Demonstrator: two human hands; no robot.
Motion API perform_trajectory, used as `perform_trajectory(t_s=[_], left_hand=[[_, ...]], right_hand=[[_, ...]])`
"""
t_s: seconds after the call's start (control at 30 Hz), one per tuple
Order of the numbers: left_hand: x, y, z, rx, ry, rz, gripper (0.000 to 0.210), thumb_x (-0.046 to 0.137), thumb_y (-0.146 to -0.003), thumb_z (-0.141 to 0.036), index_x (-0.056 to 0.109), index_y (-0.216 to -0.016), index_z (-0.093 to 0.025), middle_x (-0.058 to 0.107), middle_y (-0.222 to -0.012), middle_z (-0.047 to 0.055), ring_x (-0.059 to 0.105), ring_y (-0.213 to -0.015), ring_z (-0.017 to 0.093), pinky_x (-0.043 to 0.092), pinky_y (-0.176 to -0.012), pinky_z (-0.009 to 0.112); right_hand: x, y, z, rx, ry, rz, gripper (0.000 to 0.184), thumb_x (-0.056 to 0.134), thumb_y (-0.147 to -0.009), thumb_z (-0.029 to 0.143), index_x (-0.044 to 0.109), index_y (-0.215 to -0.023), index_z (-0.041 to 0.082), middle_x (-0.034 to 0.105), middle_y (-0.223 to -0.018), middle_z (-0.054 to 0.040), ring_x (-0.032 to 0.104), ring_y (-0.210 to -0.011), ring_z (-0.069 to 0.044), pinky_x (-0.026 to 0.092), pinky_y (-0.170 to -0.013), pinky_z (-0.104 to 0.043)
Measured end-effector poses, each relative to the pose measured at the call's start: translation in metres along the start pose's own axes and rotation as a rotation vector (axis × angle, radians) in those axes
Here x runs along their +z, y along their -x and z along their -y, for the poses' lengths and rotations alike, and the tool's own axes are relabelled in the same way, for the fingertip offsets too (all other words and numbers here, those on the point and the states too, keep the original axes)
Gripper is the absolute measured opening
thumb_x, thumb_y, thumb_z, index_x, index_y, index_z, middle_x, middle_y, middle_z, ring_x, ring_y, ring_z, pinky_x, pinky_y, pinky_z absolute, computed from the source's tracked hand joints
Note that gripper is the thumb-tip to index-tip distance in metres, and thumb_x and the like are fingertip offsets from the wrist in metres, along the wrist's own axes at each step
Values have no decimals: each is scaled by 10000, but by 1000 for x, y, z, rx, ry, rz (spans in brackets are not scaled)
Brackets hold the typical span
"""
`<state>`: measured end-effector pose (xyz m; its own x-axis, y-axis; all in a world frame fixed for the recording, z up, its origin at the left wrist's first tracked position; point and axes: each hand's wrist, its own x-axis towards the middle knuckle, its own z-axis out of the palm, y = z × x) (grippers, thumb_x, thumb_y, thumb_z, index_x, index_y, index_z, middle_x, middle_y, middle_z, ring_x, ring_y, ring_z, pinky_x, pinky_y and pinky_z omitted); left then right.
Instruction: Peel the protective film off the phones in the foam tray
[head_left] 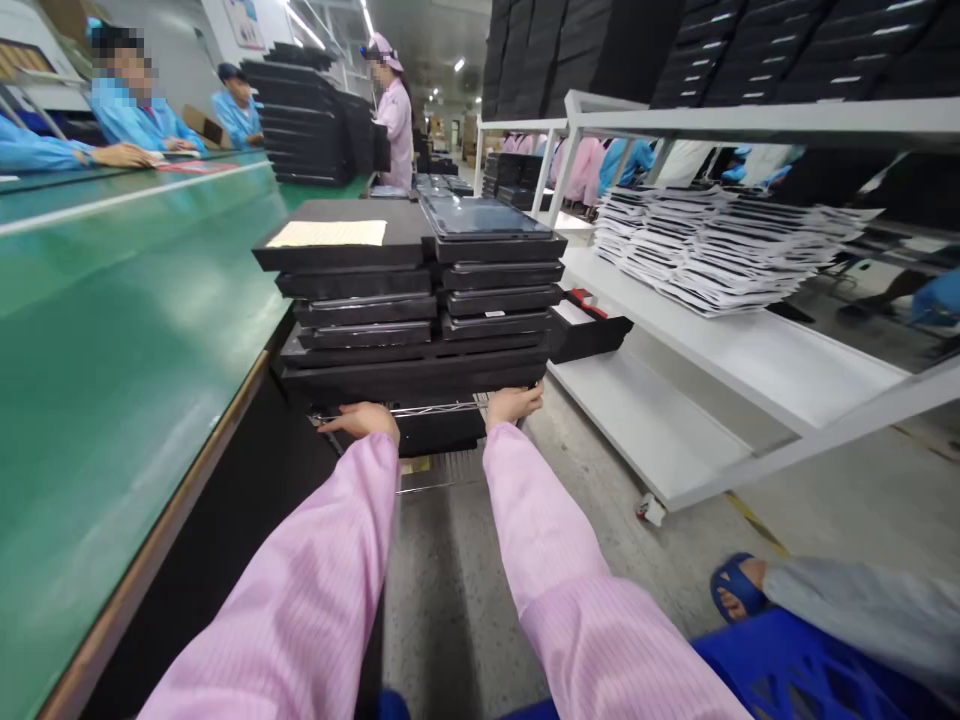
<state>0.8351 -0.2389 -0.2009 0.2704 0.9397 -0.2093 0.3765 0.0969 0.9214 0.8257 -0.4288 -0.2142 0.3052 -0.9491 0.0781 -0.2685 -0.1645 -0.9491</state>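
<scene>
In front of me is a two-column stack of flat black trays (420, 380) at the top of a wire rack (442, 410). My left hand (364, 420) grips the lowest tray at its left front underside, thumb and fingers pointing left. On the right, my right hand (514, 404) holds the same tray's lower edge near the corner. The undersides of the fingers are hidden. A yellowish paper sheet (328, 233) lies on the left column. Clear film covers the top tray of the right column (487, 216).
A green-topped bench (135, 300) runs along the left, with people in blue at it. To the right stands a white wheeled shelf (795, 350) bearing piled white sheets (720, 245). A blue crate (795, 670) and a sandalled foot (735, 588) are at lower right.
</scene>
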Motion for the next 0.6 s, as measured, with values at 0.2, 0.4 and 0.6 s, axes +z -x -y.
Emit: perform_trajectory(t_s=[0.2,0.4,0.6], left_hand=[[1,-3,4,41,22,30,610,240,-1009,-139,24,-1511,132,611,-1275,307,566,-1299,297,480,-1072,414],[1,0,2,40,82,14,606,273,-1010,-144,48,-1501,132,625,-1270,289,617,-1233,288,500,-1047,419],[3,-5,3,93,68,1,585,263,-1012,-123,53,-1477,166,663,-1198,261,638,-1201,258,516,-1022,385]], right_hand=[[6,-2,-2,-10,-1,-19,420,396,-1012,198,385,-1430,163,495,-1313,-139,490,-1241,-298,380,-1065,-511],[5,-1,1,-64,-25,-31,473,272,-970,133,359,-1434,142,462,-1265,-231,467,-1251,-377,340,-1043,-590],[15,-4,3,-81,-47,-43,468,244,-980,138,369,-1430,128,450,-1256,-221,454,-1271,-344,335,-1061,-545]])
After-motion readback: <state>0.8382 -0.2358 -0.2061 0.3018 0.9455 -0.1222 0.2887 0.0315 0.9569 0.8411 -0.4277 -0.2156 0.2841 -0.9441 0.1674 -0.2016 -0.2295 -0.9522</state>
